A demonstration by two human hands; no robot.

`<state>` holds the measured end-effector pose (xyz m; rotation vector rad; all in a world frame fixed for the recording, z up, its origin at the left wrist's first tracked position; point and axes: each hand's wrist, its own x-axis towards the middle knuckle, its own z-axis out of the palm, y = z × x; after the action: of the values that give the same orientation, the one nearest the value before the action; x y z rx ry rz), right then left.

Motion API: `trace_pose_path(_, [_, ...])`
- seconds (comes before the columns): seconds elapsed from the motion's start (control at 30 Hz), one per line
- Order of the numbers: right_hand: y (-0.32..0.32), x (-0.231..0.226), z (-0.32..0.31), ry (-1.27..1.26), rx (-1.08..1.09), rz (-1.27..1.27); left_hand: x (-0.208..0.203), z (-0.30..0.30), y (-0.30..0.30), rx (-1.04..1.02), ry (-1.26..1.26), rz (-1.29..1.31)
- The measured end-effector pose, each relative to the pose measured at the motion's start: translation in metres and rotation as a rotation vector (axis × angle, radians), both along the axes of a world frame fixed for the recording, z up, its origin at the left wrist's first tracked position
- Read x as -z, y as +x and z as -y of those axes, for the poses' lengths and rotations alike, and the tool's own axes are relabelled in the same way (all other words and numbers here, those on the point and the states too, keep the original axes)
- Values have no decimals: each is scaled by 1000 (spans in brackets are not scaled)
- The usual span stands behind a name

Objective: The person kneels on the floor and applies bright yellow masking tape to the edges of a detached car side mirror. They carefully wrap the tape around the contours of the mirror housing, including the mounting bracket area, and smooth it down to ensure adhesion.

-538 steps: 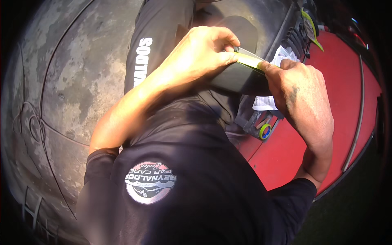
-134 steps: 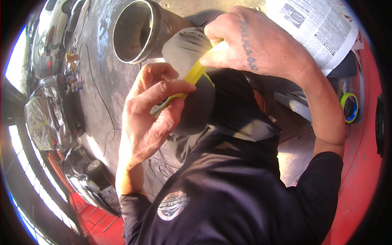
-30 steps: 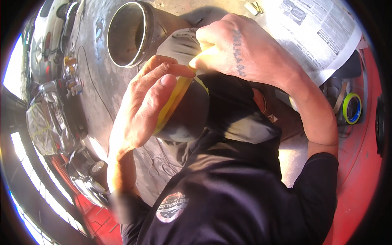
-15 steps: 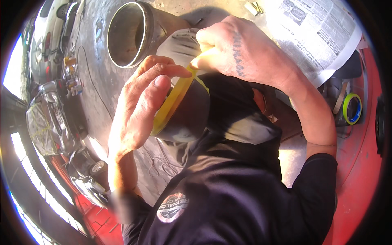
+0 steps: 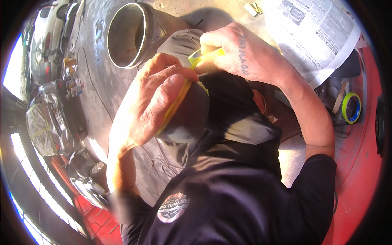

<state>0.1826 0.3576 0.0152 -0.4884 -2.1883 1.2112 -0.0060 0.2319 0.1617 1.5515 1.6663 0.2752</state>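
Observation:
A smooth, rounded dark grey part [image 5: 190, 110] rests over my lap, with yellow tape along its left edge. My left hand [image 5: 151, 100] is closed on that edge, thumb lying along the tape and fingers behind, partly hidden. Its fingertips meet the tape near the part's top corner. Above and to the right, my right hand [image 5: 249, 53] pinches a yellow masking tape strip [image 5: 196, 58] between thumb and curled forefinger. The strip curls in a loop just beyond my left fingertips. My right hand covers some of it.
A metal drum [image 5: 141, 34] lies on its side ahead. Newspaper [image 5: 312, 36] spreads at the far right, above a tape roll [image 5: 351, 108] with a blue core. A small yellowish block [image 5: 253, 9] sits on the floor. Cars [image 5: 51, 114] stand at the left.
My right hand has shifted slightly right, and a yellow tape loop now shows at its fingers. My left hand has slid up and right along the part's edge, covering more tape.

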Motion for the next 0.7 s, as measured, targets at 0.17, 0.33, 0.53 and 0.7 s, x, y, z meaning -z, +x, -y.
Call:
trace_pose_path(0.17, [5, -1, 14, 142, 116, -94, 7, 2, -3, 4, 47, 39])
trace_pose_path(0.33, [-2, 1, 22, 225, 141, -97, 6, 6, 0, -46, 56, -4])
trace_pose_path(0.53, [-22, 15, 32, 313, 255, -146, 17, 7, -7, -111, 126, 53])
trace_pose_path(0.7, [-20, 48, 3, 222, 224, 88, 13, 13, 0, -67, 161, 15])
